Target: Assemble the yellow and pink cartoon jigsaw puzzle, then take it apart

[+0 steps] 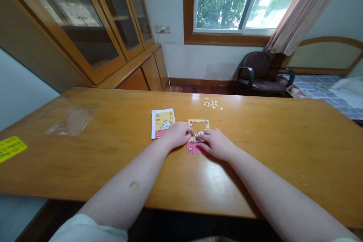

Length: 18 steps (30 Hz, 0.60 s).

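A small jigsaw puzzle (194,149), yellow above and pink below with a white cartoon animal, lies flat on the table; a gap shows in its upper middle. At its left edge my left hand (178,134) is closed, with curled fingers on the border. My right hand (217,143) rests over the right side, its fingers apart and their tips on the animal picture; I see nothing held in it. Left of the puzzle lies a white-bordered picture card (157,121) with a matching design, partly covered by my left hand.
Several loose puzzle pieces (211,104), pale side up, lie near the table's far edge. A clear plastic bag (75,119) and a yellow label (13,148) are on the left of the wooden table (283,151). Beyond stand a glass-door cabinet (113,64) and an armchair (256,69).
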Tool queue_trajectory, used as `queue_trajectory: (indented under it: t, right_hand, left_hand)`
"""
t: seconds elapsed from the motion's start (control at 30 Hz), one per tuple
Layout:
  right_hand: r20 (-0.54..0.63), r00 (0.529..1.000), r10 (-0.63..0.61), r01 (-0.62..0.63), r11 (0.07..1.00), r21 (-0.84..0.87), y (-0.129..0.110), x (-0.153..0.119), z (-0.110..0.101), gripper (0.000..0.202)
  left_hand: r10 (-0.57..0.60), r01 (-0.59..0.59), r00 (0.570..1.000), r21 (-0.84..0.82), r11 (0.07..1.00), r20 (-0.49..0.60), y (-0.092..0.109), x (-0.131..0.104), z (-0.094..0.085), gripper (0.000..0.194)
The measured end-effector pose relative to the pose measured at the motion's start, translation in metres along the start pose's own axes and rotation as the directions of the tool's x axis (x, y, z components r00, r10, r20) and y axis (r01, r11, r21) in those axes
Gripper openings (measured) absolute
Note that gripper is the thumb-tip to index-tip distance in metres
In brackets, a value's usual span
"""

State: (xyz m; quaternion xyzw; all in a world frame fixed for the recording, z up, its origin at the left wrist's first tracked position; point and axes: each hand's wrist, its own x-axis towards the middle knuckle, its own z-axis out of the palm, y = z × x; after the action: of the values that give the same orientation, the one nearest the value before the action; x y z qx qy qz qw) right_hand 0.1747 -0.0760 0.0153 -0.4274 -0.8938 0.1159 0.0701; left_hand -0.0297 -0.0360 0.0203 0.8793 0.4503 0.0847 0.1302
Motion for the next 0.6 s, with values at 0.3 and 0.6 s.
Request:
queue_trajectory:
  t: [0.3, 0.6]
  right_hand:
    - [-0.008, 0.999, 0.041, -0.041, 0.999, -0.033, -0.005, 0.002, 0.0, 0.032]
    - [-0.039, 0.999, 0.029, -0.029, 1.0, -0.005, -0.003, 0.003, 0.003, 0.032]
  left_hand:
    - [-0.003, 0.001, 0.999, 0.035, 0.999, 0.042, 0.011, -0.003, -0.007, 0.03]
    - [-0.046, 0.046, 0.999, -0.063, 0.997, 0.002, 0.011, 0.001, -0.002, 0.028]
